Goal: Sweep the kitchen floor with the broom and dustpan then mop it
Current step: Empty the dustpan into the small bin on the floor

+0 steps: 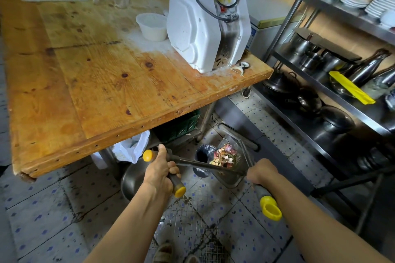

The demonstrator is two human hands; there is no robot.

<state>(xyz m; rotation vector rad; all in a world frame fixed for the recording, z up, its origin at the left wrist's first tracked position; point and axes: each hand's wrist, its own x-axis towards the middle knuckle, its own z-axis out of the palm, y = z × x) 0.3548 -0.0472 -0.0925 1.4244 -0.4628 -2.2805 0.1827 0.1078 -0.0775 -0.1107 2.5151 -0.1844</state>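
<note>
Yellow-capped handles fill both gripping hands, left hand (160,170) and right hand (261,172), with the loaded dustpan (229,161) tilted just ahead over the bin (202,156).

Yellow-capped grey broom handle (269,205), orange-brown knotted wooden table (102,83), white machine (201,23), pale floor tiles (42,215) with blue dots.

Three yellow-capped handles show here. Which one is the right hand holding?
The right hand holds the handle with the hollow, open-ended yellow cap, nearest the camera. The left hand grips the two with solid caps.
</note>
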